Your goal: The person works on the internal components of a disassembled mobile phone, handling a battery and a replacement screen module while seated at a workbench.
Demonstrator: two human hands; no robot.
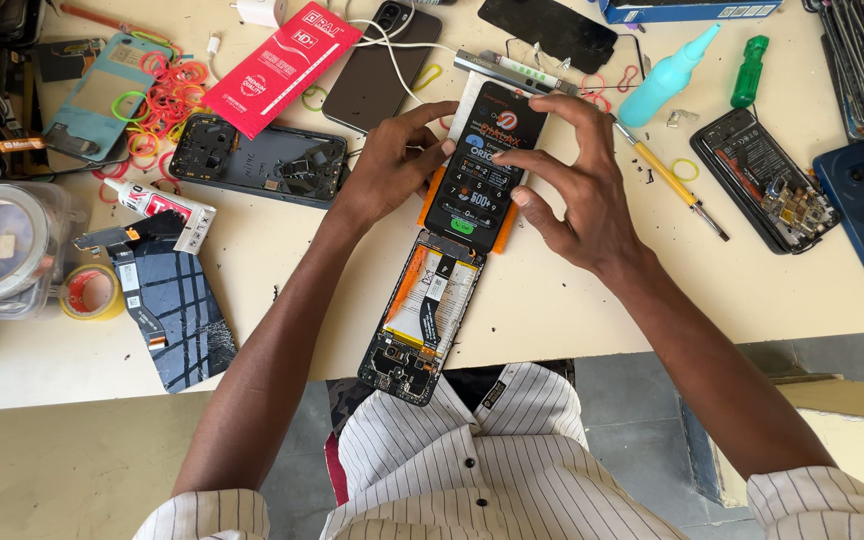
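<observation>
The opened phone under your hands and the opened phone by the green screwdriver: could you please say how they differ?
The opened phone at the table edge shows a pale battery with an orange strip; the opened phone on the right shows a black battery. The first overhangs the table edge below the left hand and right hand; the second lies untouched, fully on the table. Both have their backs off.

A cream worktable (572, 310) in bright, even light stands over a grey tiled floor (632, 400).

Bright, even daylight floods the pale worktable (572, 310), casting soft shadows under both forearms; focus is sharp centrally, with wide-angle bending at the frame's edges.
</observation>
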